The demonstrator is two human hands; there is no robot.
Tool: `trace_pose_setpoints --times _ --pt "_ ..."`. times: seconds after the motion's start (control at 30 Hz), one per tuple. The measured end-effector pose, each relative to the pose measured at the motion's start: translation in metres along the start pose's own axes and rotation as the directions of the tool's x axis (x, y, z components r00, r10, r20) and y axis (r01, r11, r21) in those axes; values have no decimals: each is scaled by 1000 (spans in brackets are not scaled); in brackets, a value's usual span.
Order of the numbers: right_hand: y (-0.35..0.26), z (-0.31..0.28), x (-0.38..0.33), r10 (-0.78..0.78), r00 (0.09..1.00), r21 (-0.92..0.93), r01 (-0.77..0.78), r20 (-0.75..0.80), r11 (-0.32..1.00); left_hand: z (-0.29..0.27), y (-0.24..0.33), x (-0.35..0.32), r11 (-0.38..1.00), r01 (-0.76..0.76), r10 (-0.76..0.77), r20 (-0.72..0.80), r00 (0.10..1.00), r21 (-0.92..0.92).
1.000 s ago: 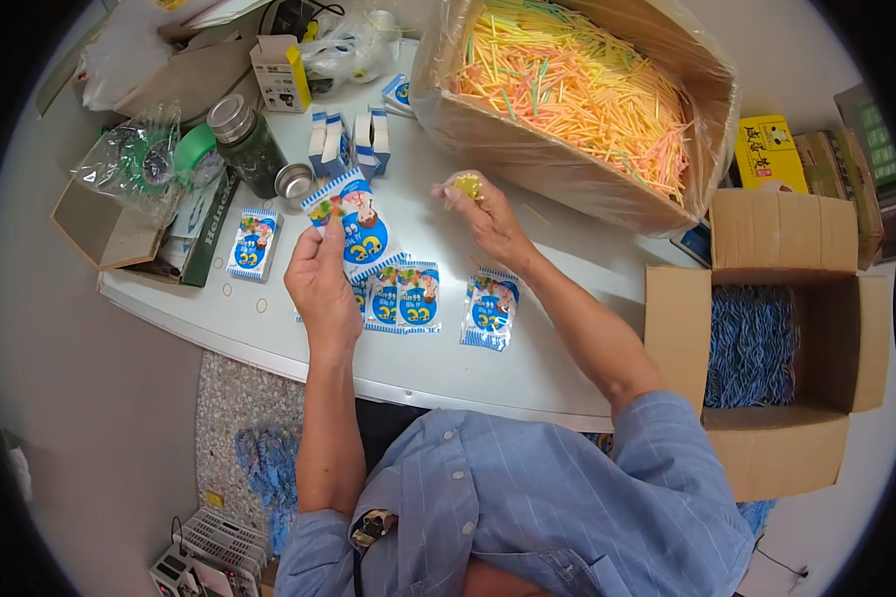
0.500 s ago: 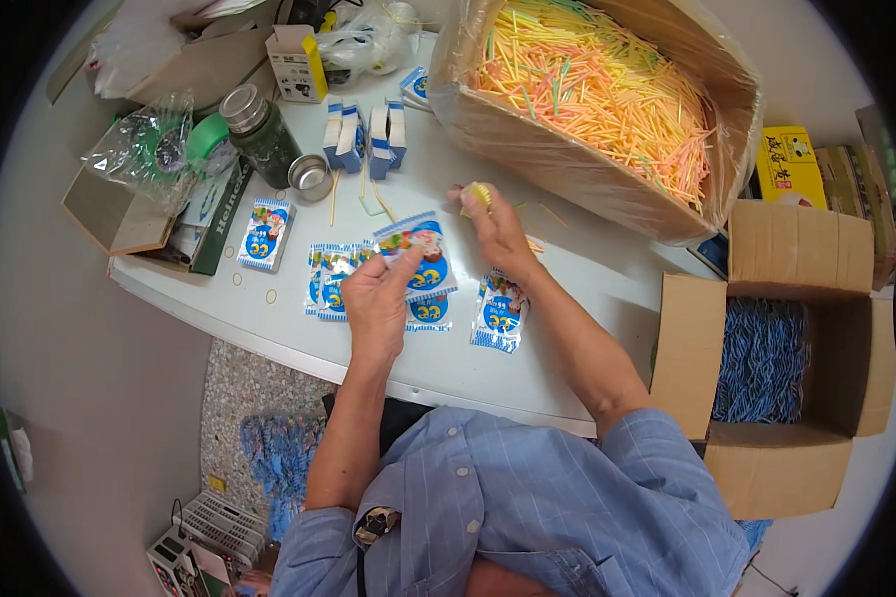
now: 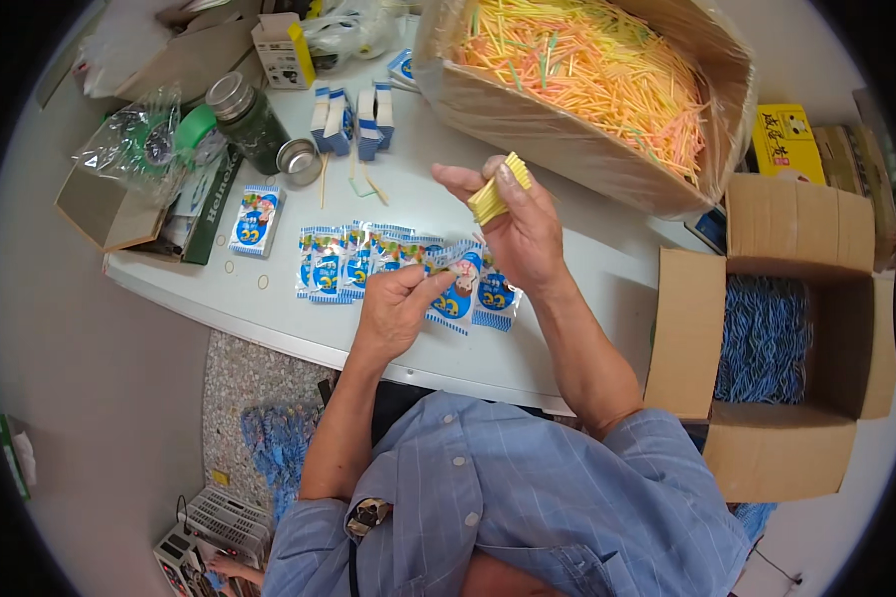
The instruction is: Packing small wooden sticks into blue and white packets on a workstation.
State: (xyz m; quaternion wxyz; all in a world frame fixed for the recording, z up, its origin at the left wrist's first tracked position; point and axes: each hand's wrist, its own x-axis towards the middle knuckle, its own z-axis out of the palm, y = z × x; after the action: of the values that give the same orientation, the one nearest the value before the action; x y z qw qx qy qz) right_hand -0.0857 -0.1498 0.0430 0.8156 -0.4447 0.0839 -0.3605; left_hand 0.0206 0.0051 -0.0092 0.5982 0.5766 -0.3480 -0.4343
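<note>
My left hand (image 3: 393, 313) is closed, thumb on top, on a small blue-and-white printed packet (image 3: 455, 297). Just right of it and higher, my right hand (image 3: 530, 239) grips a short bundle of yellow sticks (image 3: 501, 189) between thumb and fingers, palm partly turned up. Below these hands, several like packets (image 3: 327, 271) lie overlapping in a row on the white table (image 3: 299, 343). One more packet (image 3: 496, 292) lies under my right wrist, partly covered. Behind is a large plastic-lined carton (image 3: 558, 134) full of loose orange, yellow and green sticks (image 3: 587, 75).
At the left stand a thick packet (image 3: 256, 221), a dark bottle (image 3: 249, 124), a metal cup (image 3: 299, 161) and an open box (image 3: 110, 214). White-and-blue packs (image 3: 334, 121) stand behind. Right is a carton (image 3: 687, 333) of blue twisted strands (image 3: 762, 338). Another person's hand (image 3: 231, 567) shows lower left.
My right hand has come nearer and turned, so the yellow bundle shows more fully. My left hand has moved right and lowered its packet beside the right wrist. The view has shifted slightly.
</note>
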Motion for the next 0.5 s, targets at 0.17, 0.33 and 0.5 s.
trace_pose_setpoints --times 0.17,0.33,0.5 --pt "-4 12 -12 -8 1000 -20 9 28 1000 8 19 -5 1000 -14 14 32 999 7" --pt "-6 18 -21 31 999 7 -32 40 999 8 20 -5 1000 -10 10 74 997 -1" --pt "-1 8 -26 50 987 -83 -37 150 996 9 20 -5 1000 -1 2 80 997 -14"
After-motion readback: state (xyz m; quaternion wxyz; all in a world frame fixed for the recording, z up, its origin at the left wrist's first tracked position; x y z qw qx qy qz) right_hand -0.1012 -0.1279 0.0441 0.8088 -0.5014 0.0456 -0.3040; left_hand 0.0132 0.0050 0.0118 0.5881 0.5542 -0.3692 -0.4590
